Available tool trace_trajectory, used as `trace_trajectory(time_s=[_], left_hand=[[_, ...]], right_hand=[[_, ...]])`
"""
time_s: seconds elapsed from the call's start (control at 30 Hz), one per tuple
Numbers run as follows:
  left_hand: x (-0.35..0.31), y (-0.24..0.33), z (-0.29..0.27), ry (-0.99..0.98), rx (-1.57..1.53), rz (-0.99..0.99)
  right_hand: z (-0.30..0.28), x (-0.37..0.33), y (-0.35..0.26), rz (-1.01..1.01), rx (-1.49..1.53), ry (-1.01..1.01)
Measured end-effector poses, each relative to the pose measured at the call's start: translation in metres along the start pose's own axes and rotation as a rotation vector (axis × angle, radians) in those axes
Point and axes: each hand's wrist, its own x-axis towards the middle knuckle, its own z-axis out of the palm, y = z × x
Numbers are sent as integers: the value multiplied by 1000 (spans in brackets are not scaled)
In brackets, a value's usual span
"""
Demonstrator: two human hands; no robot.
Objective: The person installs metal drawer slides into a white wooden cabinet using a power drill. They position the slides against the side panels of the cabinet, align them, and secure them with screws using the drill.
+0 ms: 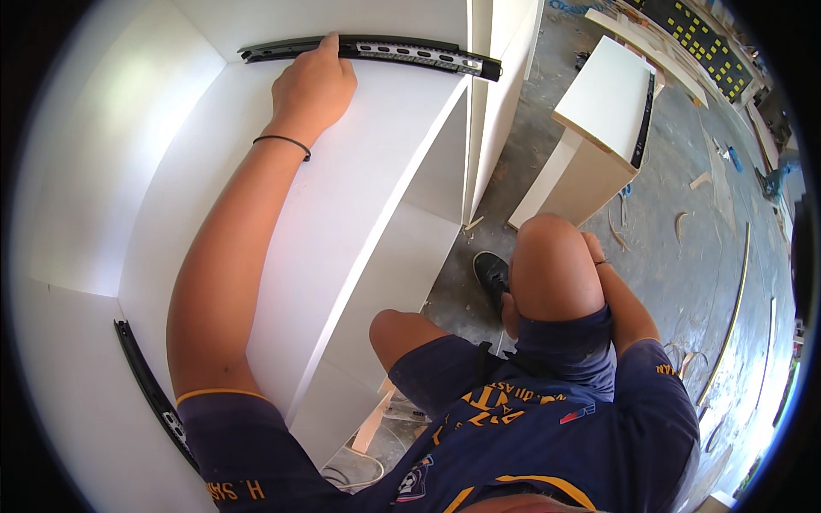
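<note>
Inside a white cabinet, a black metal drawer slide with a slotted silver strip runs along the far side panel, just above the shelf. My left hand is closed at its rear half, one finger laid over the rail and the other fingers curled down. Against the near side panel lies a second black drawer slide, partly covered by my left sleeve. My right hand rests beside my raised right knee; its fingers are mostly hidden behind the leg.
A white-topped drawer box with a black rail along its side stands on the concrete floor. Blue-handled scissors, wood scraps and a long thin strip lie beyond it. The cabinet's front edge runs between my left arm and my legs.
</note>
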Motion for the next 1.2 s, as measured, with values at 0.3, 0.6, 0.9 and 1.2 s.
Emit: trace_trajectory(time_s=[0.3, 0.6, 0.9, 1.2], left_hand=[[2, -6, 6, 46, -30, 32], [0, -1, 2, 36, -32, 43], [-1, 3, 0, 28, 9, 41], [-5, -3, 2, 53, -17, 28]], right_hand=[[-8, -1, -6, -113, -106, -52], [-10, 2, -11, -90, -165, -95], [-4, 2, -2, 19, -156, -39], [30, 2, 26, 50, 415, 136]])
